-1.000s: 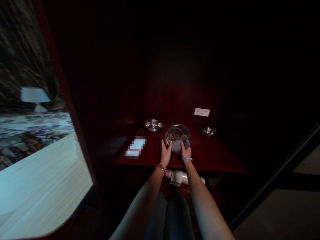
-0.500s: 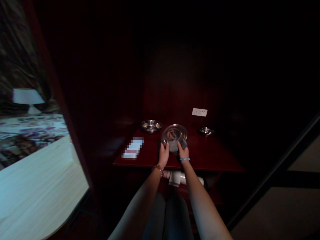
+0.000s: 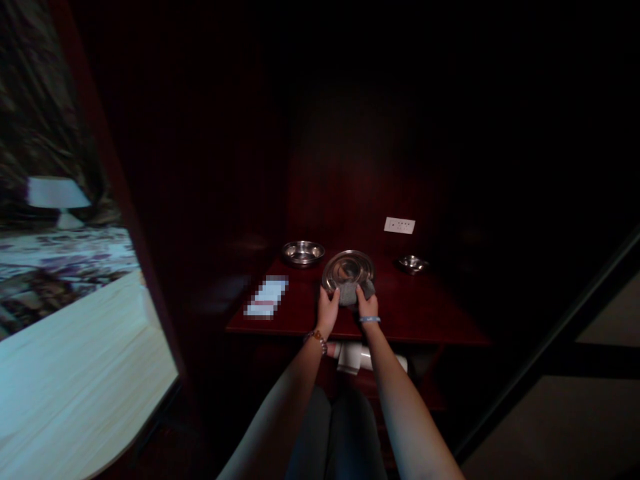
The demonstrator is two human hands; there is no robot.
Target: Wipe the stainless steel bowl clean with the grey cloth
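The glossy dark-red wooden surface [image 3: 430, 313] matches the deep red of the panel behind it. Relative to the round silver-grey metal dish [image 3: 349, 268] with concentric rings, the cloth at its near edge [image 3: 349, 294] is plain mid-grey. Beyond its left side, the round steel bowl [image 3: 303, 253] is silver; nearer, the blurred rectangular sheet [image 3: 268, 297] is pale blue-white with a reddish band. Beyond its right side, the rectangular socket plate [image 3: 399, 225] is white.

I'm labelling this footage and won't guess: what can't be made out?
All in the head view:
Left hand, right hand: fingers mostly hidden by metal plate and grey cloth.
White tube-like thing: partly behind right forearm.
Bright item on shelf: pixelated.
Wall socket: markings too small.
Pale table: cut off by left edge.
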